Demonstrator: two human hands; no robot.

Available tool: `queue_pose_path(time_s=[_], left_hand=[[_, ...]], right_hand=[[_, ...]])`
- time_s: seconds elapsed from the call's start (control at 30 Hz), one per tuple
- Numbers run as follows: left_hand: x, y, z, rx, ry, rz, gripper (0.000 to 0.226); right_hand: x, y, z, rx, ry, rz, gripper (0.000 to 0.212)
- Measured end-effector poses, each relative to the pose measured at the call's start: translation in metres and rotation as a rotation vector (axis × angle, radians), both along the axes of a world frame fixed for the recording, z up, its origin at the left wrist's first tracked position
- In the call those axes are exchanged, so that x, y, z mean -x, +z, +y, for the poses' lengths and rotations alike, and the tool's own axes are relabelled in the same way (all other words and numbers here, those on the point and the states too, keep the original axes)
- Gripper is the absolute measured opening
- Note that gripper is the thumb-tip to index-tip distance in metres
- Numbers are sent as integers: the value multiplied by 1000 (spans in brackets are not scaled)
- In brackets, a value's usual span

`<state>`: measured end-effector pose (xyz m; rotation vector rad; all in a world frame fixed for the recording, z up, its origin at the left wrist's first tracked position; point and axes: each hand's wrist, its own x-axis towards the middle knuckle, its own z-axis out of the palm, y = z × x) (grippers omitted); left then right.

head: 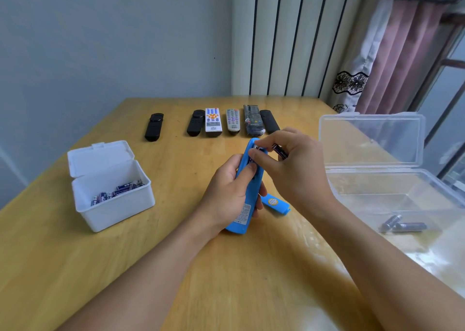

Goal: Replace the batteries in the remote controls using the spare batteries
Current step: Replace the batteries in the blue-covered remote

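My left hand is wrapped around the blue remote, back side up, just above the wooden table. Its blue cover lies beside it. My right hand pinches a dark battery at the open slot — my fingers hide the inside. Farther off, spare batteries fill the white box; two dull ones blur inside the clear box. Six remotes line the far edge.

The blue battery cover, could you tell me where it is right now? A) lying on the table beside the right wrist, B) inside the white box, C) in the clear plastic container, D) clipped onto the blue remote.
A: the blue battery cover lies loose on the table, just beside the right hand and off the blue remote.
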<state>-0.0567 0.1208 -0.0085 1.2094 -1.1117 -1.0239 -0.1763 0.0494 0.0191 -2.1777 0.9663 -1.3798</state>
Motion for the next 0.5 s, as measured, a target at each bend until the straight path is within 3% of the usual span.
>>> queue_pose_path(time_s=[0.23, 0.3, 0.4, 0.5], left_hand=[[-4, 0, 0, -25, 73, 84, 28], [-6, 2, -1, -11, 87, 90, 27], [-5, 4, -4, 10, 56, 40, 22], [-3, 2, -2, 2, 22, -14, 20]], right_hand=[[-10, -10, 6, 116, 84, 192, 14], [-11, -5, 7, 90, 61, 132, 14], [-11, 3, 0, -318, 90, -119, 19], [-5, 5, -4, -756, 282, -194, 19]])
